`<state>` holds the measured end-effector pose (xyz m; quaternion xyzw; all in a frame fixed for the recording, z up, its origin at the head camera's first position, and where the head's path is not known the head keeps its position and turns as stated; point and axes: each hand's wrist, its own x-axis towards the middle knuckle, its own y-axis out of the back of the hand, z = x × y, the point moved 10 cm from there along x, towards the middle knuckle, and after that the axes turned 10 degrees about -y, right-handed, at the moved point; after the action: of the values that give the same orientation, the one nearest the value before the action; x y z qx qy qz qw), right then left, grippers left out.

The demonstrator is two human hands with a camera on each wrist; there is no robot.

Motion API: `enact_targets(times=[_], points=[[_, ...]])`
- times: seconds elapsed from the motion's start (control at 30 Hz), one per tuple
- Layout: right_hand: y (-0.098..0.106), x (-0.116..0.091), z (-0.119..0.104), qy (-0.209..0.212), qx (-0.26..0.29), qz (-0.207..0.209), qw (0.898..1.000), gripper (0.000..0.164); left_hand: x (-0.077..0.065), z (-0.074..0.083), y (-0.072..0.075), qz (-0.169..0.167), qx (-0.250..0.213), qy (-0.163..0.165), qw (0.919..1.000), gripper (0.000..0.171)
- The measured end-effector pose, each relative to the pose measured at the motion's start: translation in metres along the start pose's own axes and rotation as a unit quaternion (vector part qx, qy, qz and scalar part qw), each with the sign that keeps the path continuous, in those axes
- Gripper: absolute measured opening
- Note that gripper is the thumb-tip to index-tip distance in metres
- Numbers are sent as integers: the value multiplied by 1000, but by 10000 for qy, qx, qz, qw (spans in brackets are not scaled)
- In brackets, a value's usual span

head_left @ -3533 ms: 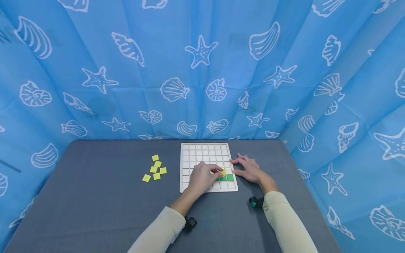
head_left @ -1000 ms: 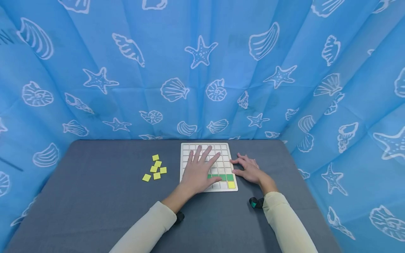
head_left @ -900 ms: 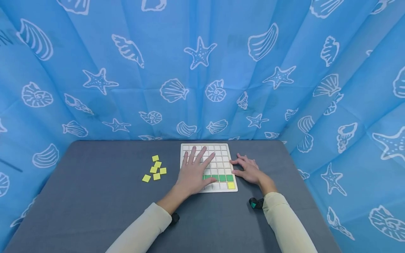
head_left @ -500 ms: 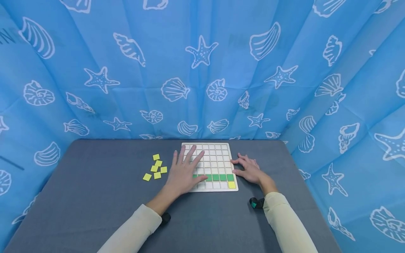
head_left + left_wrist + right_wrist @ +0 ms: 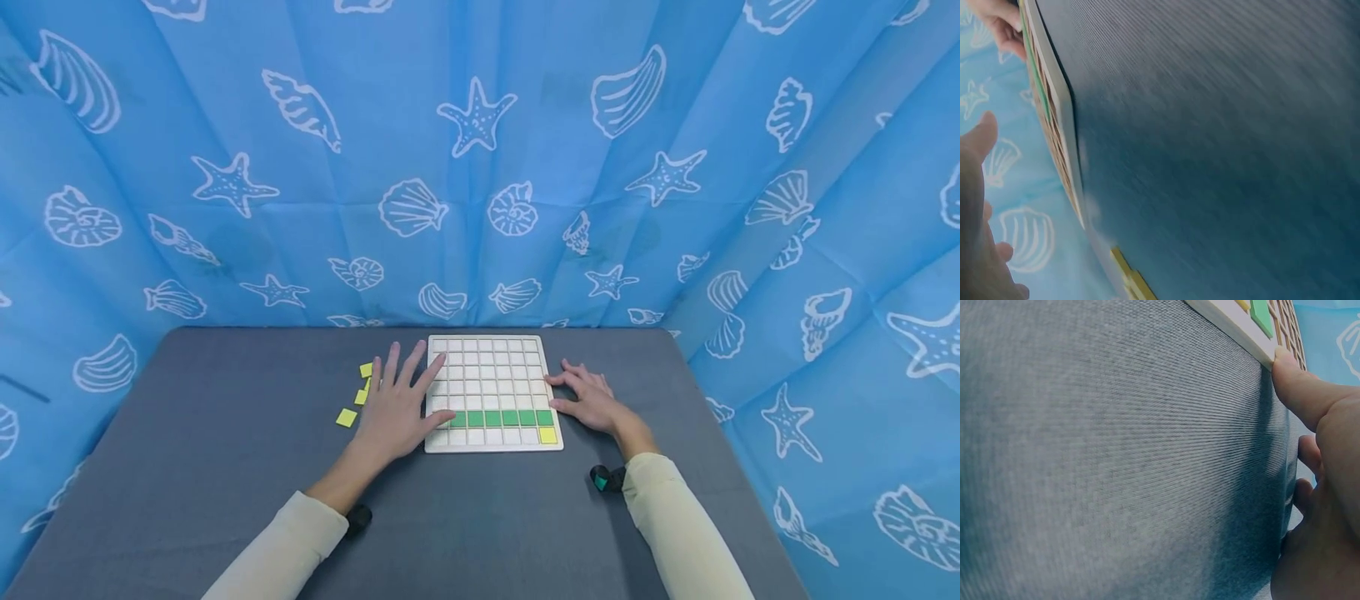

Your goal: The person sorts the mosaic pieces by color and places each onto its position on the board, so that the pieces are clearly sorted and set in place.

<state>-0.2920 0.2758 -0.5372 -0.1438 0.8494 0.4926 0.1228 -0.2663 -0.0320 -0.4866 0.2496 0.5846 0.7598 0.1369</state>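
A white gridded board (image 5: 493,367) lies on the table. One row of it holds several green tiles (image 5: 492,418), and a yellow tile (image 5: 548,435) sits in the near right corner cell. My left hand (image 5: 392,414), fingers spread and holding nothing, is over the board's left edge, partly hiding some loose yellow tiles (image 5: 346,417). In the left wrist view, two yellow tiles (image 5: 1141,286) show below the hand. My right hand (image 5: 588,402) rests by the board's right side. Its thumb (image 5: 1291,375) touches the board's edge (image 5: 1232,328) in the right wrist view.
The grey cloth-covered table (image 5: 225,467) extends to both sides and in front of the board. A blue curtain (image 5: 480,242) with white shell and starfish prints stands behind and at the sides. A black strap (image 5: 607,478) is on the right wrist.
The yellow tile that my left hand pinched 3.5 s ago now lies in the corner cell. The left hand spread its fingers and moved left towards the loose tiles. My right hand stayed put.
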Motion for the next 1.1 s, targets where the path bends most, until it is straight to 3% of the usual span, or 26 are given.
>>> enact_targets(times=[0.5, 0.73, 0.93, 1.1], points=[[-5, 6, 6, 24, 36, -36, 10000, 54, -27, -49, 5, -36, -87, 604, 9981, 95], [-4, 5, 4, 10, -29, -3, 10000, 54, -32, -64, 12, -21, -108, 772, 9970, 72], [-4, 2, 3, 23, -57, -4, 10000, 58, -36, -72, 12, -5, -426, 973, 9943, 46], [-2, -1, -1, -46, -16, 35, 10000, 56, -34, -77, 13, -3, -435, 1046, 9936, 39]])
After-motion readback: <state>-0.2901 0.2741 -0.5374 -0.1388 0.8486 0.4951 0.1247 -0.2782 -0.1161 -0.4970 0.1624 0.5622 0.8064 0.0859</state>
